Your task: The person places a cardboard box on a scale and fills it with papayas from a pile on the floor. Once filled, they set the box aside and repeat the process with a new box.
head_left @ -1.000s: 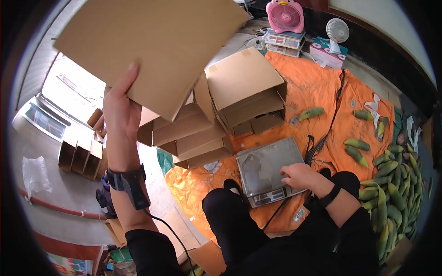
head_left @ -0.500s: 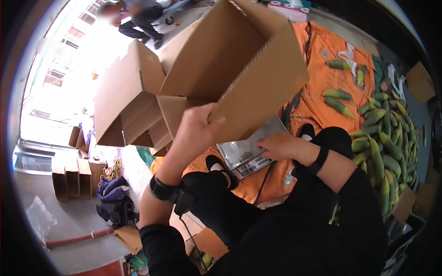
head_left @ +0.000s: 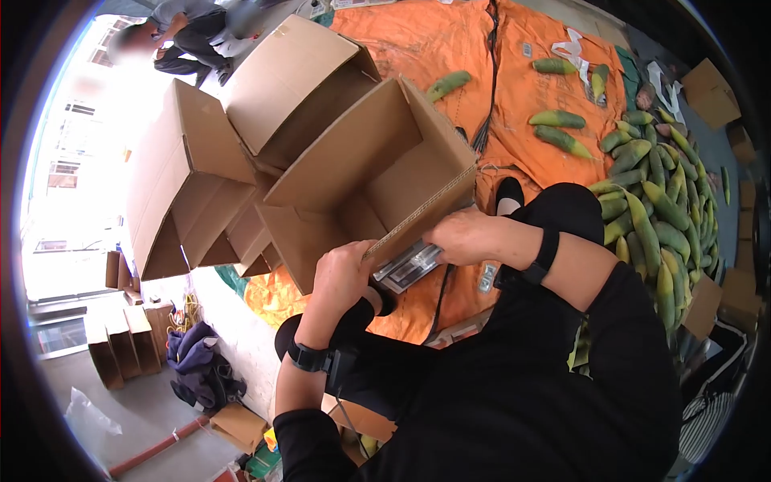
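Note:
An open-topped cardboard box (head_left: 401,181) stands tilted before me, its inside facing up, low over a silver scale (head_left: 411,267). My left hand (head_left: 341,273) is closed on the box's near rim at its left corner. My right hand (head_left: 459,234) has its fingers curled against the lower part of the near wall, towards the right, just above the scale. Some of those fingertips are hidden. The box covers most of the scale; only its front edge shows. My knees are on both sides of it.
More open cardboard boxes (head_left: 301,76) adjoin this one behind and to the left. An orange tarp (head_left: 426,40) carries a few long green vegetables (head_left: 558,119); a large heap of them (head_left: 666,209) lies right. A seated person (head_left: 193,36) is at upper left. A dark bag (head_left: 205,369) sits left.
The box has come down and closer over the scale. My right hand has moved from the scale to the box's near wall. My left hand keeps its grip on the rim.

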Demonstrator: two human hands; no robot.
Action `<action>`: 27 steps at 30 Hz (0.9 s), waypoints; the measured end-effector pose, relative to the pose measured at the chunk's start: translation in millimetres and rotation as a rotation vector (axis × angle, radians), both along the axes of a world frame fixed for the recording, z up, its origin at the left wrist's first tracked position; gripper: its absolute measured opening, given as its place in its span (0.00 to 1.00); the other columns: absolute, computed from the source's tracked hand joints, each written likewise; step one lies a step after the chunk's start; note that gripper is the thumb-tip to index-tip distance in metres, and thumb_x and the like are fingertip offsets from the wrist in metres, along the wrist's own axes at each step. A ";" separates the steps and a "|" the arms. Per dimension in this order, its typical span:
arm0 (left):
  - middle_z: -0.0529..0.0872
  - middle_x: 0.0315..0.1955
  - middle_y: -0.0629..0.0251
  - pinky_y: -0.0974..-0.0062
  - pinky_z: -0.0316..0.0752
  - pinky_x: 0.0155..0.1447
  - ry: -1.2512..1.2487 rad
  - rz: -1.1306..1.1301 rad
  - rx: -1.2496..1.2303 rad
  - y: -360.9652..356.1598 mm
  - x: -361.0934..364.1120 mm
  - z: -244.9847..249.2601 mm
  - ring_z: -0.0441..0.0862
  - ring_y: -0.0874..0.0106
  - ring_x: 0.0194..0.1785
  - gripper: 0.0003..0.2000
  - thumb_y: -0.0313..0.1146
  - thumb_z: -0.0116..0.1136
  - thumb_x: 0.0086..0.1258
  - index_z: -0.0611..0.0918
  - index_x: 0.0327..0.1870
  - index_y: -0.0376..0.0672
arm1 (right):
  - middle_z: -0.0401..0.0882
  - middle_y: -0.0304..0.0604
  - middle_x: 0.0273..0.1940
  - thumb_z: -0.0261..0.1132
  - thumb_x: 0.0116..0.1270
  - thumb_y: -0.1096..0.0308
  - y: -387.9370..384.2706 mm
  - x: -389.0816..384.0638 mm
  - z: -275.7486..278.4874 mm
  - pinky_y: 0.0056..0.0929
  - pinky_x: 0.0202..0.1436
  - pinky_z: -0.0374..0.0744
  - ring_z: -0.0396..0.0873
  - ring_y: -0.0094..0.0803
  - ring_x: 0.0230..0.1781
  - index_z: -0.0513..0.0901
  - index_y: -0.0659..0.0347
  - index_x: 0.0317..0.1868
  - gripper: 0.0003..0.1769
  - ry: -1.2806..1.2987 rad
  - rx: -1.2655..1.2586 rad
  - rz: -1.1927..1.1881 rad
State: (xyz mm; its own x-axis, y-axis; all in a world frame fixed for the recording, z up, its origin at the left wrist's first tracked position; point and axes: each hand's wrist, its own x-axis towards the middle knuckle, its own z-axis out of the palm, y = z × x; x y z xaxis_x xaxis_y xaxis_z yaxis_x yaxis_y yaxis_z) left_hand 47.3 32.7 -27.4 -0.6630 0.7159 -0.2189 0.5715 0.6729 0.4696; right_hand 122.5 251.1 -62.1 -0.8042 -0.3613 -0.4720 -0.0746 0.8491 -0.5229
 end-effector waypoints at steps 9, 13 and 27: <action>0.83 0.43 0.52 0.68 0.76 0.50 -0.094 0.014 0.116 6.4 1.8 0.7 0.82 0.56 0.45 0.18 0.30 0.60 0.59 0.80 0.53 0.43 | 0.82 0.53 0.40 0.64 0.58 0.64 -3.3 -2.1 7.3 0.45 0.49 0.77 0.80 0.49 0.47 0.80 0.63 0.43 0.15 0.110 -0.053 0.031; 0.85 0.43 0.58 0.76 0.76 0.48 -0.245 0.154 0.353 -4.6 -7.9 -5.1 0.82 0.73 0.43 0.17 0.24 0.58 0.64 0.79 0.55 0.37 | 0.82 0.50 0.38 0.63 0.60 0.61 15.4 8.9 25.4 0.39 0.46 0.77 0.80 0.45 0.42 0.79 0.62 0.48 0.18 0.211 -0.416 -0.072; 0.86 0.38 0.62 0.82 0.76 0.45 -0.054 0.267 0.398 -14.9 -20.3 -10.0 0.82 0.77 0.39 0.13 0.27 0.54 0.70 0.81 0.53 0.37 | 0.80 0.39 0.32 0.59 0.66 0.62 190.0 173.0 -43.4 0.26 0.38 0.77 0.78 0.24 0.32 0.80 0.64 0.43 0.14 0.297 -0.370 -1.199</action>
State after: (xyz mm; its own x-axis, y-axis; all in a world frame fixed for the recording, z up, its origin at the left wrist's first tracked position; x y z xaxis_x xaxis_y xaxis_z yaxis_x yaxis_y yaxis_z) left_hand 27.0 17.8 -37.4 -0.8305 0.5570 -0.0014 0.3710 0.5550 0.7445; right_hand 295.5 441.2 -105.4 -0.7722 0.5851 -0.2476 0.4765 0.2756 -0.8349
